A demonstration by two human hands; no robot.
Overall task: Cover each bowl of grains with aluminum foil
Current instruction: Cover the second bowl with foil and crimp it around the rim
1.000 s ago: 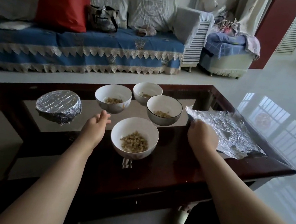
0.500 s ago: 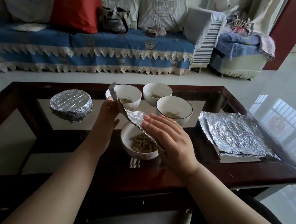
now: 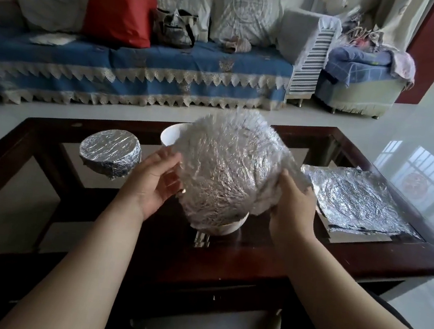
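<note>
Now both hands hold foil sheet (image 3: 226, 171) over near bowl (image 3: 229, 228); contents hidden.

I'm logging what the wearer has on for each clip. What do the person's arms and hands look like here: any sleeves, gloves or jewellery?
Both forearms are bare up to the frame's lower edge, with no sleeve in view. The left hand and right hand wear no gloves, and no ring, watch or bracelet shows on the visible fingers or wrists.
</note>
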